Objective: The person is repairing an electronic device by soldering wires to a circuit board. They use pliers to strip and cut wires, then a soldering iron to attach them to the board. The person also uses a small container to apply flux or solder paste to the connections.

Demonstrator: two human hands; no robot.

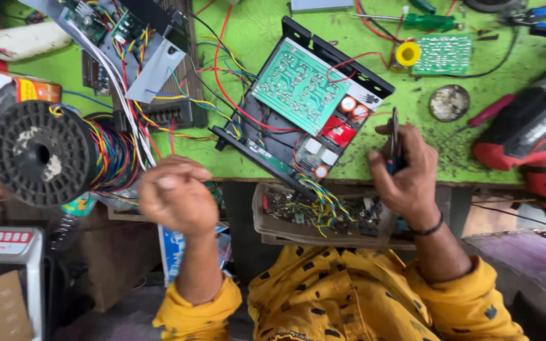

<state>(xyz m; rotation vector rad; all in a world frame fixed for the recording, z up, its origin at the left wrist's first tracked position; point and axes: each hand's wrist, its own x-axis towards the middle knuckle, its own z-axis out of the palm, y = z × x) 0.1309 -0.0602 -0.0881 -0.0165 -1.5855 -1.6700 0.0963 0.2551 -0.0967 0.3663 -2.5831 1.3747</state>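
The right hand [406, 170] grips small pliers [393, 136] upright at the front edge of the green desk [254, 31], just beside the open black amplifier chassis [301, 113] with its green circuit board [298, 85]. The left hand [177, 194] hangs clenched, apparently empty, near the wire spool [45, 155]. This looks like wiring work; the pliers must reach the chassis leads precisely.
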